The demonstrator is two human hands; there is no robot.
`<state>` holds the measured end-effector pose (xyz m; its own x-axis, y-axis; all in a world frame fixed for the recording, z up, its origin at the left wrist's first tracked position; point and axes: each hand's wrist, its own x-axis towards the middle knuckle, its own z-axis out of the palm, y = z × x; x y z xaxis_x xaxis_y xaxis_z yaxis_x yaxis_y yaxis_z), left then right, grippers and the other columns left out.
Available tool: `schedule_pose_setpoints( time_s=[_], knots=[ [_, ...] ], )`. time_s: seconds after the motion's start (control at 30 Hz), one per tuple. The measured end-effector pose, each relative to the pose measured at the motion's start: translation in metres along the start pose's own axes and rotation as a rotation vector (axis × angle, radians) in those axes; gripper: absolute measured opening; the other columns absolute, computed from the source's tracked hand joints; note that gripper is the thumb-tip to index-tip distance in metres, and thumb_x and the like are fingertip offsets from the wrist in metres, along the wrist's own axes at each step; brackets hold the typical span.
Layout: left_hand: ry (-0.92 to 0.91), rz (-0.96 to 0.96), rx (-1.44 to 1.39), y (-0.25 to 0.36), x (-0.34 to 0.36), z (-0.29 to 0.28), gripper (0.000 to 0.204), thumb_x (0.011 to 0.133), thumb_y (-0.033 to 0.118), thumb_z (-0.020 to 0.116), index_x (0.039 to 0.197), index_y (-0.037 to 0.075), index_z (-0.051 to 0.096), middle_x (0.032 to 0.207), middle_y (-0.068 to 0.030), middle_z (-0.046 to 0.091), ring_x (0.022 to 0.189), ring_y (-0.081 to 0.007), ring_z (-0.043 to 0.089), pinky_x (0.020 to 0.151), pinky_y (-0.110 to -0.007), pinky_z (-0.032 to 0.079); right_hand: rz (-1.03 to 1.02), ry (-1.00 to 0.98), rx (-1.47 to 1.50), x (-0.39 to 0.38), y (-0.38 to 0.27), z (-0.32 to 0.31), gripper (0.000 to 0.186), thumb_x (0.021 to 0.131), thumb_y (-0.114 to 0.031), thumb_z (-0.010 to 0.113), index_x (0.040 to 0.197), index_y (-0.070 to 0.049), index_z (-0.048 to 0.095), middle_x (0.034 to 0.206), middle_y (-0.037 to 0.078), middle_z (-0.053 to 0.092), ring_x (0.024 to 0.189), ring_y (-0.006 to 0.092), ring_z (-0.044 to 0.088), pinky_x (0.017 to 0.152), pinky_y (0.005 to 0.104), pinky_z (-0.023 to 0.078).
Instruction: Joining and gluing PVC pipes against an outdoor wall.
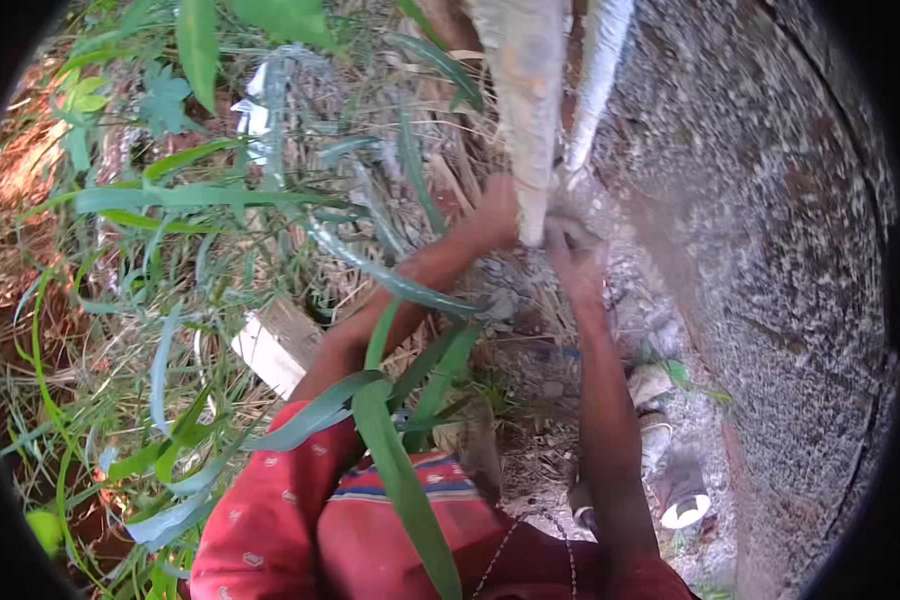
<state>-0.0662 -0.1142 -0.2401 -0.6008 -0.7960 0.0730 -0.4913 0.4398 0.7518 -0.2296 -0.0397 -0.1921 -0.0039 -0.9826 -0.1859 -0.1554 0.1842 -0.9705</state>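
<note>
My left fingers [504, 195] are pressing up to the left edge of a thick pale pole [533, 130], low down near its foot, and partly disappearing behind it. I am not able to tell whether they are gripping it or just lying against it. My right fingers [562, 240] are blurring just to the right of the same foot, near the ground; whether they are closing on anything I cannot tell. The pole is standing upright between my two forearms, a rusty-brown stain showing on its upper part. A second pale pole [599, 85] is hanging into view beside it, its lower end showing just above my right fingers.

Around the foot, grey rubble [505, 300] and dry stalks are covering the ground. Long green leaves [400, 480] are crossing in front of my left arm and my red shirt [390, 530]. Small pale badge-like prints are dotting my left sleeve [270, 480], too small for me to read, and a red, white and blue striped band is running across my chest. A beaded string [573, 560] is dangling below.

Farther left, a pale block [273, 345] is lying in the grass, and a white scrap [254, 118] is sitting higher up. On my right, a rough grey wall [790, 270] is rising.
</note>
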Motion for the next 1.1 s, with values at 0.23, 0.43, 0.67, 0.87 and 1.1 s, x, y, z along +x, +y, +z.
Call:
schedule_pose_setpoints(
  time_s=[0.23,0.43,0.67,0.87,1.1],
  knots=[
    [-0.026,-0.055,0.278,0.061,0.022,0.029,0.022,0.072,0.025,0.053,0.078,0.004,0.054,0.078,-0.0194,0.052,0.073,-0.0371,0.047,0.068,-0.043,0.036,-0.186,0.192,-0.020,-0.003,0.056,-0.041,0.018,0.086,-0.014,0.052,0.083,0.002,0.061,0.069,0.002,0.056,0.057,0.0085,0.050,0.050,0.0235,0.041],
    [0.304,0.008,0.146,0.033,0.007,0.038,0.018,0.073,0.021,0.051,0.077,0.004,0.054,0.059,-0.0200,0.051,0.056,-0.0396,0.050,0.053,-0.048,0.037,0.041,0.076,0.164,-0.006,0.040,-0.025,0.022,0.086,-0.014,0.053,0.072,0.002,0.059,0.061,0.000,0.052,0.054,0.0080,0.046,0.047,0.0242,0.038],
    [0.364,0.029,-0.025,0.032,0.025,0.042,0.019,0.070,0.017,0.054,0.084,0.004,0.052,0.068,-0.0191,0.052,0.066,-0.0410,0.052,0.060,-0.046,0.041,0.074,0.138,0.185,-0.005,0.032,-0.028,0.019,0.085,-0.014,0.055,0.075,0.000,0.061,0.058,-0.002,0.049,0.048,0.0049,0.041,0.042,0.0203,0.031],
    [0.304,0.053,0.081,0.047,0.014,0.014,0.020,0.077,0.025,0.052,0.078,0.005,0.053,0.065,-0.0202,0.052,0.064,-0.0385,0.054,0.057,-0.047,0.041,0.071,0.066,-0.053,0.001,0.031,-0.026,0.019,0.083,-0.017,0.058,0.083,0.001,0.065,0.060,0.005,0.056,0.049,0.0076,0.047,0.044,0.0239,0.036],
    [0.373,0.193,-0.052,0.007,0.034,0.057,0.021,0.068,0.024,0.058,0.068,0.004,0.051,0.064,-0.0198,0.052,0.062,-0.0394,0.051,0.055,-0.046,0.038,-0.055,0.186,-0.005,0.008,0.083,-0.028,0.017,0.086,-0.014,0.054,0.084,0.000,0.063,0.059,-0.001,0.053,0.048,0.0054,0.042,0.042,0.0216,0.033]
  ],
)
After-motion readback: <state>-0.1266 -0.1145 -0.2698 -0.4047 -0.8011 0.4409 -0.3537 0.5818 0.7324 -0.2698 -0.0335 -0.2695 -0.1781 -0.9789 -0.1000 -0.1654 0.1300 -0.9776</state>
